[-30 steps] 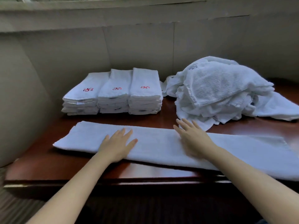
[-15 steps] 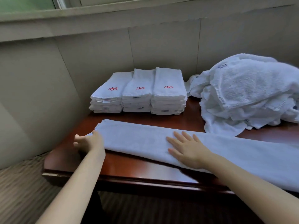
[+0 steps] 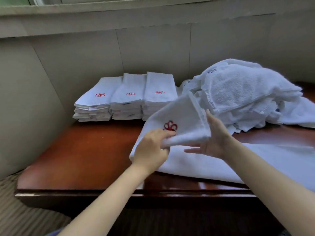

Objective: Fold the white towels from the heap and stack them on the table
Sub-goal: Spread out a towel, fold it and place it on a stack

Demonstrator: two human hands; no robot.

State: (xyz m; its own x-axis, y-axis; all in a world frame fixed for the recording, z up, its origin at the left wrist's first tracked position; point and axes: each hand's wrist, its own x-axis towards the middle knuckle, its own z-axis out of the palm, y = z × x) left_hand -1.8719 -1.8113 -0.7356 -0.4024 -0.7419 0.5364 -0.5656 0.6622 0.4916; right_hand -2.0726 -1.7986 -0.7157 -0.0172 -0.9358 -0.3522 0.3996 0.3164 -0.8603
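Observation:
A long white towel (image 3: 221,160) lies folded lengthwise along the front of the red-brown table (image 3: 81,154). My left hand (image 3: 151,149) grips the towel's left end and holds it raised and turned over toward the right, with a red embroidered logo (image 3: 170,125) facing up. Just right of that lifted flap, my right hand (image 3: 214,138) is open with straight fingers, its palm against the flap's edge. The heap of loose white towels (image 3: 245,96) sits at the back right. Three stacks of folded towels (image 3: 127,97) with red logos stand side by side at the back.
A grey panelled wall (image 3: 153,48) closes the back and left of the table. The table's front edge (image 3: 102,192) runs below my forearms, with striped carpet (image 3: 20,210) at the lower left.
My left hand slid to the towel's left end, took hold of it and lifted it over to the right. My right hand rose off the towel to meet the flap.

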